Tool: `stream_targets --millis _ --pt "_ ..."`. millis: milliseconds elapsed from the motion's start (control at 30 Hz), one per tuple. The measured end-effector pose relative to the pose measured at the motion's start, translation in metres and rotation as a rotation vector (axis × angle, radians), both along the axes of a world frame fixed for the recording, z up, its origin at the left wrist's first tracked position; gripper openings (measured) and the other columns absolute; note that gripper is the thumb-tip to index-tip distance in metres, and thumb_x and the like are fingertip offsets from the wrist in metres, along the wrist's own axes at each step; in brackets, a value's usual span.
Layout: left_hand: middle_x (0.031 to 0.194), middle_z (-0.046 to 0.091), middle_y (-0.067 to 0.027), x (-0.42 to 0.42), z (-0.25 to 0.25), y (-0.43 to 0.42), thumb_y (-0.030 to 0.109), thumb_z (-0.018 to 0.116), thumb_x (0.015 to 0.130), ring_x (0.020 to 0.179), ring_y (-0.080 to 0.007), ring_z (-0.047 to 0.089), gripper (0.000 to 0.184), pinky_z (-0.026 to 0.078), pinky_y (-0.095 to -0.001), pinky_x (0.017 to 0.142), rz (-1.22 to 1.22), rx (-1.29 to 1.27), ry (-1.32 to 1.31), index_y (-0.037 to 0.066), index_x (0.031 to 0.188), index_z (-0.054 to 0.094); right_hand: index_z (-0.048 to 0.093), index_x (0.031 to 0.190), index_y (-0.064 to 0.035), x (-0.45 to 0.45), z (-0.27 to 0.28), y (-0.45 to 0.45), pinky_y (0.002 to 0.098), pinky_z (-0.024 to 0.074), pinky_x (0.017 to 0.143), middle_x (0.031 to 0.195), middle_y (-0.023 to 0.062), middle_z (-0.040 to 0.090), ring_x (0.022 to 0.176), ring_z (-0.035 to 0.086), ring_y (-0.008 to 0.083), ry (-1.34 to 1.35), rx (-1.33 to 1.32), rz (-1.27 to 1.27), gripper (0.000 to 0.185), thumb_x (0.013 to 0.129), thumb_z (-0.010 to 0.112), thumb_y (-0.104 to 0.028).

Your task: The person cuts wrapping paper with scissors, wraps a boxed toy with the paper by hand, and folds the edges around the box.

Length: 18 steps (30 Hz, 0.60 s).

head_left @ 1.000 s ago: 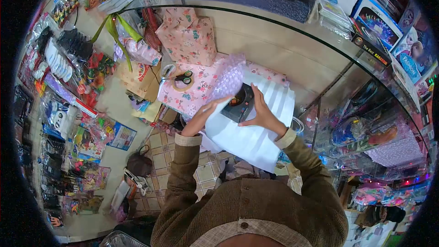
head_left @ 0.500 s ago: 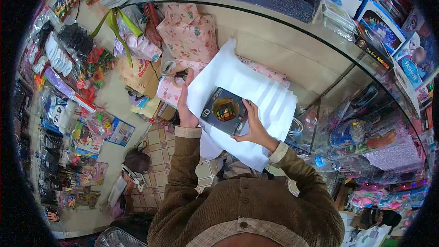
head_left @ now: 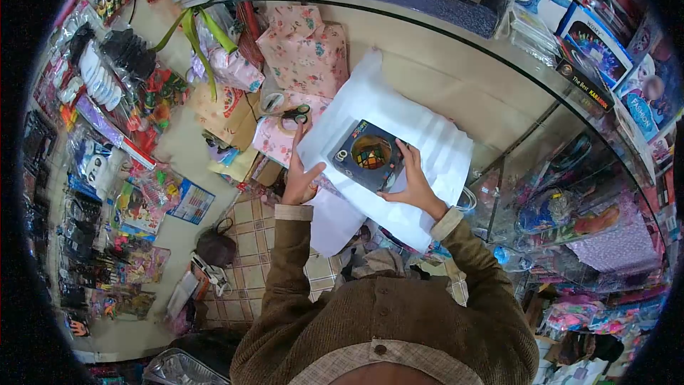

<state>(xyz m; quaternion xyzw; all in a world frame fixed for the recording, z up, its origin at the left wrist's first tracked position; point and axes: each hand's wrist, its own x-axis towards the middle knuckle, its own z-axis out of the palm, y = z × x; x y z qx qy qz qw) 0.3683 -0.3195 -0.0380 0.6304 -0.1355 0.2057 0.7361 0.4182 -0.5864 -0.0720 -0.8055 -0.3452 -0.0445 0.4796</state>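
Note:
A dark square puzzle cube box lies on a white wrapping sheet, with a colourful cube showing through its round window. My right hand grips the box by its right side, thumb at the lower corner and fingers along the upper edge. At the sheet's left edge is my left hand, its fingers stretched upward and the thumb spread toward the box, apart from it. Just beyond those fingertips lie a pair of scissors and a tape roll.
Pink floral wrapping paper stands behind the sheet. A glass shelf edge curves across the back and right, with boxed toys above it. Packaged goods hang on the left, and the tiled floor shows below.
The box has shifted slightly right on the sheet with my right hand on it. My left hand has dropped a little and its thumb has spread away from the fingers.

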Motion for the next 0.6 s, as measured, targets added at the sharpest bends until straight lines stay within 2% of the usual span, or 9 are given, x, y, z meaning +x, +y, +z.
stream_targets --millis 33,133,233,333,433,533,567,600 --pt "0.138 0.037 -0.0162 -0.002 0.002 -0.007 0.014 0.081 0.063 0.123 -0.0255 0.041 0.103 0.034 -0.0351 0.102 0.023 -0.137 0.049 0.007 0.144 0.018 0.014 0.143 -0.0077 0.000 0.000 0.000 0.0454 0.0281 0.105 0.131 0.0242 0.022 0.125 0.027 0.0419 -0.001 0.006 -0.003 0.116 0.055 0.085 -0.033" --pt "0.131 0.041 -0.0185 0.015 -0.045 0.014 0.011 0.079 0.066 0.118 -0.0265 0.045 0.097 0.037 -0.0359 0.099 0.457 0.364 0.080 0.003 0.142 0.019 0.013 0.144 -0.0095 -0.003 -0.001 -0.002 0.0434 0.0292 0.105 0.134 0.0215 0.020 0.126 0.028 0.0385 -0.024 0.009 -0.035 0.117 0.054 0.085 -0.030" --pt "0.125 0.044 -0.0197 0.019 -0.079 0.021 0.012 0.081 0.065 0.112 -0.0269 0.049 0.096 0.041 -0.0364 0.094 0.571 0.049 0.185 -0.002 0.139 0.021 0.012 0.145 -0.0097 -0.006 -0.003 -0.003 0.0456 0.0273 0.107 0.140 0.0234 0.013 0.132 0.021 0.0396 -0.095 -0.035 -0.092 0.118 0.055 0.086 -0.032" --pt "0.120 0.047 -0.0199 0.013 -0.099 0.022 0.013 0.082 0.064 0.107 -0.0263 0.052 0.096 0.045 -0.0346 0.088 0.618 0.257 0.302 -0.006 0.136 0.021 0.012 0.145 -0.0103 -0.012 0.004 -0.004 0.0477 0.0256 0.107 0.144 0.0244 0.006 0.135 0.015 0.0408 -0.114 -0.098 -0.115 0.119 0.055 0.086 -0.036" --pt "0.107 0.053 -0.0149 0.016 -0.121 0.011 0.013 0.083 0.063 0.093 -0.0206 0.055 0.099 0.048 -0.0287 0.077 0.691 0.329 0.137 -0.007 0.136 0.019 0.014 0.145 -0.0108 -0.017 0.009 -0.003 0.0491 0.0245 0.108 0.144 0.0248 0.004 0.135 0.013 0.0425 -0.118 -0.096 -0.115 0.119 0.055 0.086 -0.038" --pt "0.094 0.053 -0.0087 0.003 -0.111 -0.008 0.013 0.083 0.063 0.082 -0.0131 0.051 0.101 0.047 -0.0245 0.068 0.473 0.138 0.398 -0.008 0.136 0.016 0.017 0.144 -0.0111 -0.019 0.007 -0.001 0.0502 0.0241 0.108 0.144 0.0260 0.004 0.135 0.012 0.0445 -0.156 -0.139 -0.110 0.117 0.054 0.086 -0.040" --pt "0.089 0.052 -0.0054 0.000 -0.111 -0.014 0.011 0.081 0.067 0.075 -0.0084 0.046 0.095 0.044 -0.0232 0.063 0.478 0.093 0.416 -0.007 0.135 0.017 0.018 0.143 -0.0112 -0.019 0.006 0.000 0.0505 0.0242 0.107 0.144 0.0263 0.005 0.134 0.012 0.0451 -0.166 -0.149 -0.130 0.115 0.055 0.086 -0.040" --pt "0.088 0.051 -0.0044 0.000 -0.118 -0.013 0.009 0.079 0.069 0.073 -0.0084 0.046 0.088 0.044 -0.0229 0.063 0.465 0.064 0.436 -0.006 0.133 0.021 0.020 0.143 -0.0112 -0.018 0.005 0.001 0.0508 0.0242 0.107 0.144 0.0267 0.006 0.134 0.012 0.0456 -0.175 -0.158 -0.149 0.114 0.055 0.086 -0.041"
